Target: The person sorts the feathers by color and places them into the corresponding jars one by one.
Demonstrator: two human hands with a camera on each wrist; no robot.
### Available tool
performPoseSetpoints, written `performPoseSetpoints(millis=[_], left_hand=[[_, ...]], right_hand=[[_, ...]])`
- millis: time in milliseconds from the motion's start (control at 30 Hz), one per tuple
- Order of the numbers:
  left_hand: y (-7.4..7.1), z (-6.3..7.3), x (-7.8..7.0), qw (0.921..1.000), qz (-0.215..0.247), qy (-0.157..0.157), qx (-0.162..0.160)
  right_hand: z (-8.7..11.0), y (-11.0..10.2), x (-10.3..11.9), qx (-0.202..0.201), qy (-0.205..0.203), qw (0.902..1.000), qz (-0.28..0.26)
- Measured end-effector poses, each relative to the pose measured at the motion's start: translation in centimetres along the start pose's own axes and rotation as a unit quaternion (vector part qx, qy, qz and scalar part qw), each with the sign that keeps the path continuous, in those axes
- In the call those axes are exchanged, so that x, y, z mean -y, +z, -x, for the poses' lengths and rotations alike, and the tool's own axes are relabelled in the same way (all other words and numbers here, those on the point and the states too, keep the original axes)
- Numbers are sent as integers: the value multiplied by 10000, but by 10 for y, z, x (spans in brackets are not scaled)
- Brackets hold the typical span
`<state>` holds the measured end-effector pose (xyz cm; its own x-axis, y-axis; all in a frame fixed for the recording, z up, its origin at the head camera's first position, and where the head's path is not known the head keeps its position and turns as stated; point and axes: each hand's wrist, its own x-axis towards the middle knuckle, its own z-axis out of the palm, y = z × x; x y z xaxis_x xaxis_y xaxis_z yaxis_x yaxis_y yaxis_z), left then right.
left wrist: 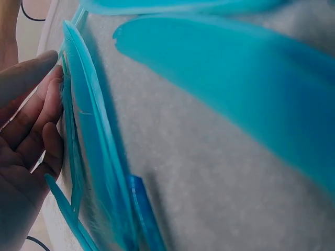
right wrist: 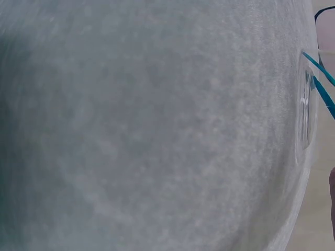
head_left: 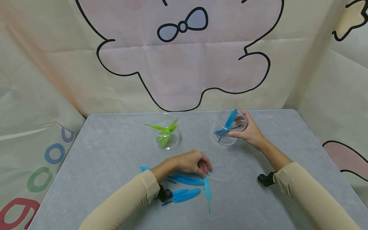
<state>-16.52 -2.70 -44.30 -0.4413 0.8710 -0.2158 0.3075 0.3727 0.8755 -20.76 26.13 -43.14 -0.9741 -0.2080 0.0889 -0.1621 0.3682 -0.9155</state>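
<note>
My right hand (head_left: 250, 131) grips a clear plastic cup (head_left: 223, 140) by its right side, thumb at the front and fingers round the back. Blue feathers (head_left: 231, 118) stand in this cup; two quill ends (right wrist: 323, 94) show in the right wrist view. My left hand (head_left: 191, 162), fingers bent, is low over the table with its fingertips right at a light blue feather (head_left: 207, 188); I cannot tell whether they pinch it. More blue feathers (head_left: 188, 180) lie under and beside the left wrist. Seen from that wrist, a long feather (left wrist: 91, 115) lies close by the fingertips.
A second clear cup (head_left: 177, 140) holding green feathers (head_left: 164, 140) stands at the back, left of the gripped one. Both stand on a grey table (head_left: 115, 143). A printed cloth backdrop (head_left: 120, 92) rises behind the table and on both sides.
</note>
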Motion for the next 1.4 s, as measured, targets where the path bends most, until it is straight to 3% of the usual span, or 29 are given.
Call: performPoseSetpoints(millis=[633,833,1400], left_hand=[[0,1,-3,10000,0,-30,-46],[-2,0,-1,9999,-34,113,-107],[-1,-6,-10,9932,511,367,-983]], right_hand=[[1,-1,-1,28,-95,9999,-116],[2,-1,-1,34,-119,9998,-134],[1,0,0,11,-64,9999,-94]])
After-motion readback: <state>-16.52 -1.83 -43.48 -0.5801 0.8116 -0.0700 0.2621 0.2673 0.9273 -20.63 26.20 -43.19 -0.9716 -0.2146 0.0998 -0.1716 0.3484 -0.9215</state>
